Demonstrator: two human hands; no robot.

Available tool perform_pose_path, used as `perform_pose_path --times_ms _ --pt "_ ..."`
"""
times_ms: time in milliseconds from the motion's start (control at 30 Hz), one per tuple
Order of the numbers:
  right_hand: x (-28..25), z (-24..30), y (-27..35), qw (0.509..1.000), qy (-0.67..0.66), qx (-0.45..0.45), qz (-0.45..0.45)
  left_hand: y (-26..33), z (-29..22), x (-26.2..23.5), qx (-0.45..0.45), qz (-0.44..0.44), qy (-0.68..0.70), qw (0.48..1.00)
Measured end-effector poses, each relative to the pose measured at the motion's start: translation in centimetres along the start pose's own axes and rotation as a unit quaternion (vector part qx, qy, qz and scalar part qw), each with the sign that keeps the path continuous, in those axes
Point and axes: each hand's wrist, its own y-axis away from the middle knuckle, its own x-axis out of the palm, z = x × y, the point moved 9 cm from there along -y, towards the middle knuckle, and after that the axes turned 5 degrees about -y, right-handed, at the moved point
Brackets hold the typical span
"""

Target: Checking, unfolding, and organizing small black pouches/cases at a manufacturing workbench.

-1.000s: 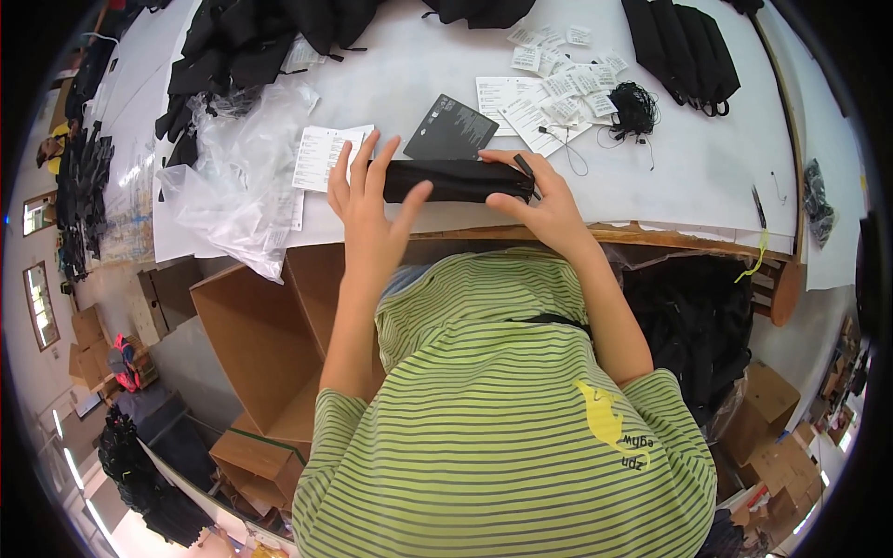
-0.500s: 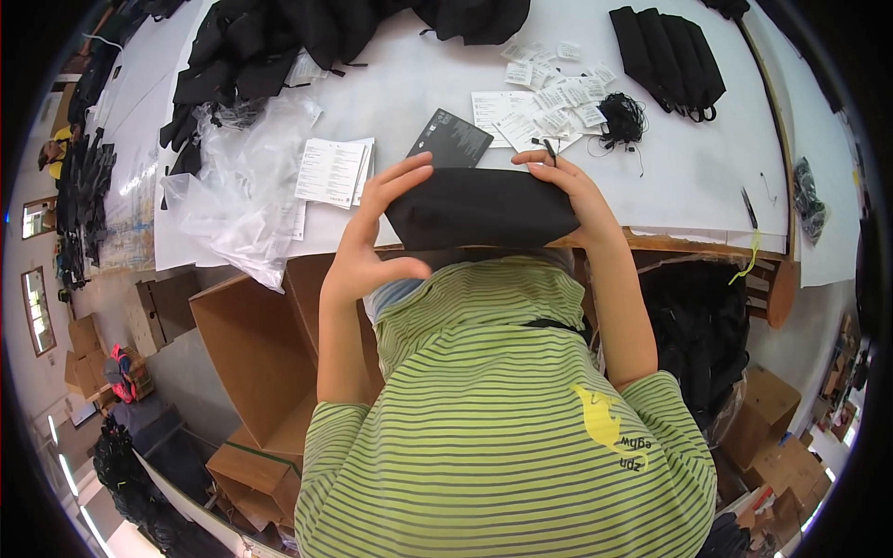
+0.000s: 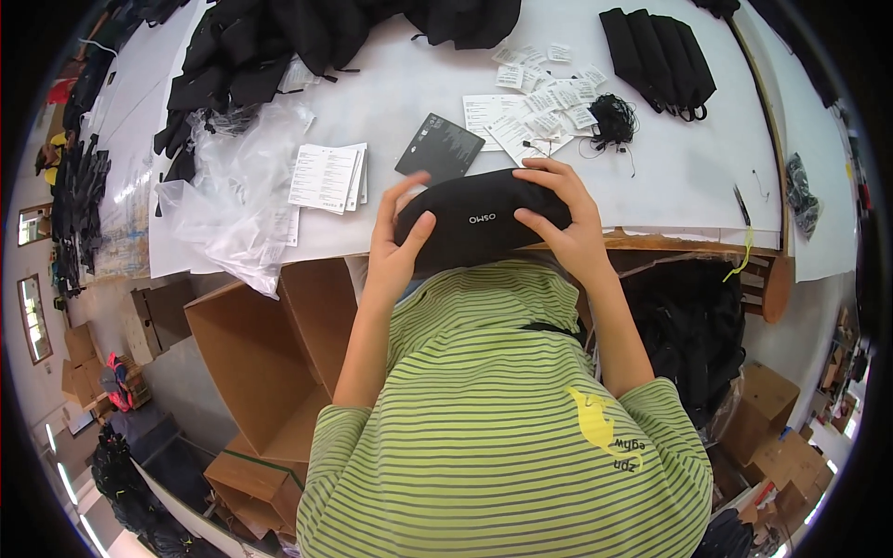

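Note:
A black fabric pouch with rounded ends and small pale lettering is held between my two hands at the table's near edge. My left hand grips its left end, thumb on the face and fingers along the upper side. Round the right end closes my right hand, with its thumb pressed on the face. Just beyond the pouch lies a dark grey printed card. White printed sheets and small white tags are spread behind my right hand, beside a tangle of black cords.
Stacked white leaflets and clear plastic bags lie at left. Black pouches are heaped at the far left and lined up at the far right. Snips with a yellow cord are near the right edge. An open carton stands below.
The pouch has turned so its lettered face shows. My left thumb has come onto that face, and my right thumb now shows there too.

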Motion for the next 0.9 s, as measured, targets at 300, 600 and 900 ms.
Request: perform_pose_path --times_ms 300,600,900 --pt "0.2 -3.2 0.8 0.972 -0.176 0.131 0.089 -0.7 0.4 0.1 0.034 0.043 -0.109 0.993" --pt "-6.3 -4.6 0.4 0.915 -0.255 0.276 0.146 -0.9 3.1 3.5 -0.044 0.074 0.059 0.995" --pt "-39.4 -6.1 -5.1 0.865 0.094 -0.037 -0.492 -0.4 7.4 4.3 -0.101 0.178 -0.036 0.978"
